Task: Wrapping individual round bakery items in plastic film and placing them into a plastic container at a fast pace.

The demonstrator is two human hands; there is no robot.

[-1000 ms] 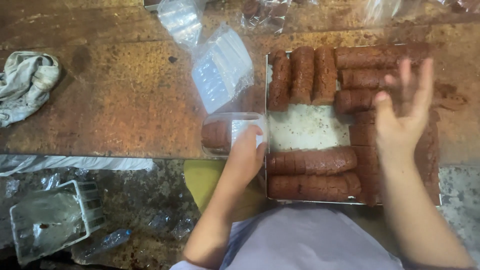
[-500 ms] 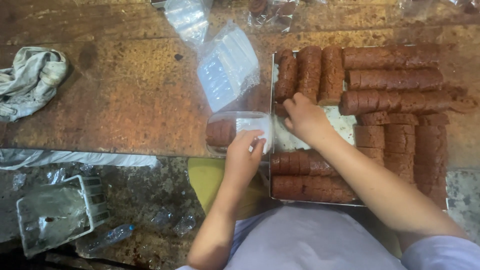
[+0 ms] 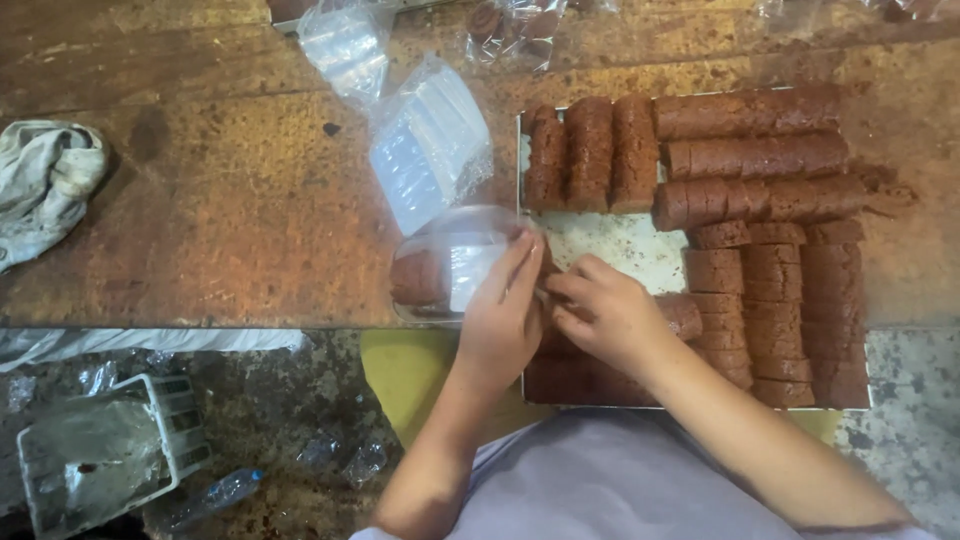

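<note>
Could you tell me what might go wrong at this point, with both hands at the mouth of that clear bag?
The clear bag lies close to the table edge, so a push from the left hand or right hand might slide it off, brown roll inside included. The sliced rolls on the tray look soft; the right forearm passing low beside them could crumble some.

Worn, stained brown wooden table (image 3: 200, 230) above a littered, mottled stone floor (image 3: 300, 420)

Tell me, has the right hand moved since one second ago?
Yes. The right hand came down and to the left, from the far right part of the tray to its near left edge, beside the left hand at the bag.
</note>
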